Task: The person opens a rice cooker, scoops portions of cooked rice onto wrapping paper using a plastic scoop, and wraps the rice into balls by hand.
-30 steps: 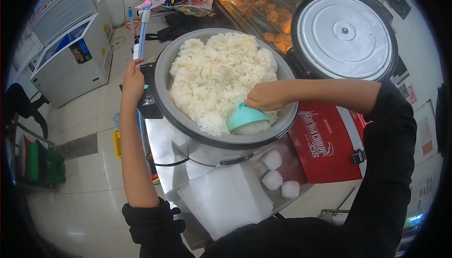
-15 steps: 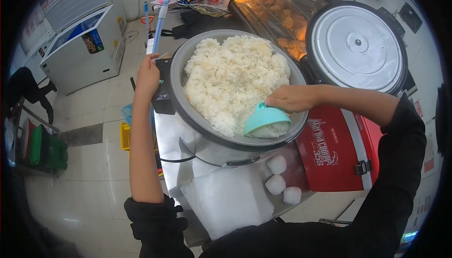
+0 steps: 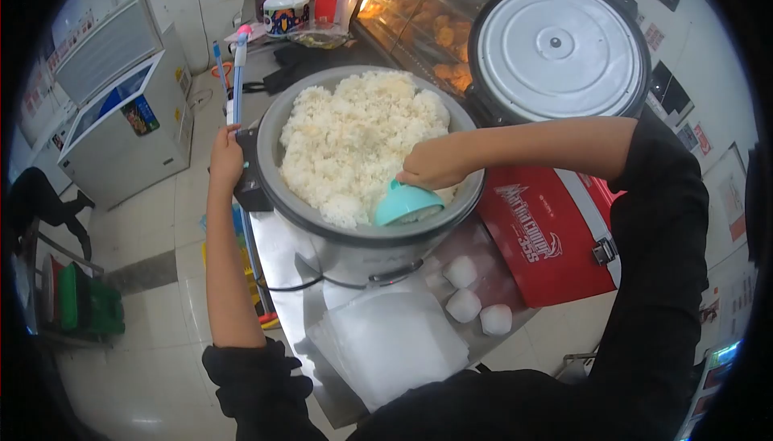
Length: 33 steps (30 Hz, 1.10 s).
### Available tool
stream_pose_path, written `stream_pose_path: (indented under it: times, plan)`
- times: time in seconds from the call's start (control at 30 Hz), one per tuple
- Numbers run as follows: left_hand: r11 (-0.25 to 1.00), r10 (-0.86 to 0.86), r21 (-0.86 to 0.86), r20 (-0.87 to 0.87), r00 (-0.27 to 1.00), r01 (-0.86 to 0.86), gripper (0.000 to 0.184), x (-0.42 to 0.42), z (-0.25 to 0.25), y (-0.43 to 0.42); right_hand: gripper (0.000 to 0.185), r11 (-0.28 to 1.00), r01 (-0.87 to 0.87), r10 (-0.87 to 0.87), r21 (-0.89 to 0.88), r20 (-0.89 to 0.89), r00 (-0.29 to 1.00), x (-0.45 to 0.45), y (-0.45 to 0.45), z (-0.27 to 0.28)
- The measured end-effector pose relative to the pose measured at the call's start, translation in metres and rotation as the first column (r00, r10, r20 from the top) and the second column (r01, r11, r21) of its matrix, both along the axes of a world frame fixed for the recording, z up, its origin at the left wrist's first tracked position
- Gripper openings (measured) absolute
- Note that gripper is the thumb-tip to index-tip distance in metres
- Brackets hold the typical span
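"So, why is the right hand [image 3: 439, 159] closed so near the scoop [image 3: 408, 202]?"

"Its fingers are pinched round the little handle, probably for firm control. The turquoise bowl leans mouth-down in the rice [image 3: 362, 127], by the near inner wall of the cooker [image 3: 270, 131]; I'd guess that wall gives something to press against."

"And the left hand [image 3: 227, 157]?"

"Partly curled, at the dark side bracket [image 3: 250, 171], close to a blue pole [image 3: 238, 78]. Perhaps it steadies the cooker, but I can't tell whether it grips anything."

"The lid [image 3: 555, 50]?"

"Tipped right back, which leaves the rice within reach."

"What's on the worktop [image 3: 278, 244]?"

"It's shiny metal. White sheets [image 3: 398, 344] lie in front of the cooker, near the body, presumably for easy reach. Beside them sit three rounded white bundles [image 3: 463, 306], grouped out of the arms' way, I'd say. A red cooler box [image 3: 519, 240] is on the right."

"And the room?"

"Behind the cooker, a lit glass cabinet [image 3: 427, 6] holds browned food. Off to the left, an open chest freezer [image 3: 125, 143] stands on pale floor tiles [image 3: 153, 352], with a green bin [image 3: 78, 300] nearer."
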<state>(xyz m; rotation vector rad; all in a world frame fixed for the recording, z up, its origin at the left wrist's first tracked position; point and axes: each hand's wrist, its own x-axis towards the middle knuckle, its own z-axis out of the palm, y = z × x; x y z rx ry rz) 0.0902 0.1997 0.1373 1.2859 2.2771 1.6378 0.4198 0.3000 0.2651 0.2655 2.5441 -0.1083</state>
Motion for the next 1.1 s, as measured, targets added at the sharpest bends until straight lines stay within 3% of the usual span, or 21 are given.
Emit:
stream_pose_path:
  times: [0.03, 0.1, 0.13, 0.17, 0.23, 0.27, 0.3, 0.4, 0.53, 0.63, 0.67, 0.7, 0.73, 0.77, 0.87, 0.9, 0.93, 1.0, 1.03, 1.07, 1.1]
  plan:
    - [1.0, -0.003, 0.005, -0.042, 0.999, 0.003, 0.029, -0.005, -0.004, -0.001, 0.04, 0.997, -0.074, 0.075, -0.037, 0.024, 0.997, -0.002, 0.011, -0.004]
    - [1.0, -0.02, -0.001, -0.208, 0.978, 0.02, 0.031, -0.016, -0.02, 0.002, 0.037, 0.907, -0.42, 0.417, -0.038, -0.073, 0.906, -0.001, 0.028, -0.008]
    - [0.997, -0.009, -0.076, 0.049, 0.999, 0.012, 0.032, 0.016, 0.011, -0.011, 0.033, 0.911, -0.412, 0.411, 0.003, 0.019, 0.911, -0.003, 0.043, -0.028]
    - [0.993, -0.114, 0.033, 0.122, 0.986, 0.111, 0.033, 0.013, 0.003, -0.008, 0.032, 0.928, -0.371, 0.371, -0.022, 0.022, 0.928, -0.003, 0.044, -0.028]
    - [0.996, -0.078, 0.04, -0.086, 0.993, 0.082, 0.032, -0.025, -0.031, 0.008, 0.056, 0.972, -0.05, 0.046, -0.228, -0.021, 0.999, -0.003, 0.05, -0.037]
    - [0.995, -0.097, 0.033, -0.058, 0.994, 0.099, 0.032, -0.017, -0.026, 0.006, 0.054, 0.976, 0.105, -0.079, -0.191, 0.138, 0.987, -0.002, 0.028, -0.005]
    - [0.995, -0.1, 0.012, -0.027, 0.995, 0.1, 0.031, -0.009, -0.013, -0.004, 0.053, 0.966, 0.152, -0.119, -0.207, 0.164, 0.979, -0.002, 0.029, -0.007]
    - [0.996, -0.073, -0.044, 0.065, 0.995, 0.076, 0.03, 0.009, 0.007, -0.012, 0.052, 0.948, 0.192, -0.134, -0.252, 0.231, 0.964, -0.012, 0.043, -0.013]
    - [0.996, -0.09, 0.011, -0.002, 0.996, 0.09, 0.029, -0.025, -0.022, -0.002, 0.041, 0.852, 0.25, -0.003, -0.46, 0.474, 0.881, -0.035, 0.081, -0.02]
    - [0.995, 0.034, 0.095, -0.007, 0.999, -0.033, 0.028, -0.025, -0.031, -0.009, 0.035, 0.804, 0.316, -0.109, -0.503, 0.397, 0.911, -0.011, 0.095, 0.014]
    - [0.957, 0.114, 0.269, 0.012, 0.993, -0.113, 0.028, -0.007, -0.021, -0.018, 0.034, 0.746, 0.317, -0.085, -0.585, 0.388, 0.918, -0.007, 0.111, 0.011]
    - [0.878, 0.205, 0.435, 0.034, 0.978, -0.199, 0.027, 0.014, -0.013, -0.037, 0.033, 0.802, 0.332, -0.237, -0.496, 0.245, 0.94, 0.014, 0.091, 0.038]
    - [0.85, 0.276, 0.466, 0.007, 0.961, -0.247, 0.027, 0.044, -0.007, -0.059, 0.034, 0.793, 0.37, -0.375, -0.484, 0.091, 0.923, 0.031, 0.081, 0.046]
    - [0.816, 0.346, 0.498, -0.017, 0.938, -0.292, 0.028, 0.082, -0.006, -0.082, 0.036, 0.77, 0.404, -0.374, -0.494, 0.162, 0.913, 0.042, 0.08, 0.051]
    - [0.798, 0.467, 0.314, 0.218, 0.857, -0.515, 0.028, 0.194, -0.039, -0.16, 0.037, 0.608, 0.494, -0.586, -0.622, 0.068, 0.807, 0.096, 0.028, 0.064]
    - [0.81, 0.33, 0.369, 0.357, 0.874, -0.456, 0.029, 0.222, -0.081, -0.181, 0.037, 0.536, 0.527, -0.631, -0.659, 0.102, 0.769, 0.108, 0.017, 0.054]
    - [0.912, 0.358, 0.171, 0.111, 0.927, -0.373, 0.028, 0.257, -0.105, -0.208, 0.034, 0.464, 0.592, -0.735, -0.659, 0.087, 0.672, 0.121, 0.001, 0.039]
    - [0.984, 0.171, -0.052, -0.036, 0.985, -0.173, 0.026, 0.322, -0.136, -0.242, 0.036, 0.107, 0.598, -0.748, -0.794, 0.332, 0.574, 0.143, -0.025, 0.003]
    - [0.977, 0.044, -0.203, -0.095, 0.995, -0.063, 0.029, 0.345, -0.138, -0.255, 0.031, 0.147, 0.526, -0.78, -0.838, 0.229, 0.583, 0.151, -0.05, -0.015]
    - [0.956, 0.001, -0.29, -0.113, 0.994, -0.034, 0.031, 0.36, -0.144, -0.26, 0.03, -0.032, 0.511, -0.74, -0.859, 0.364, 0.565, 0.16, -0.065, -0.036]
    - [0.946, -0.046, -0.324, -0.155, 0.987, -0.007, 0.036, 0.369, -0.159, -0.266, 0.033, -0.106, 0.505, -0.795, -0.856, 0.378, 0.474, 0.165, -0.094, -0.055]
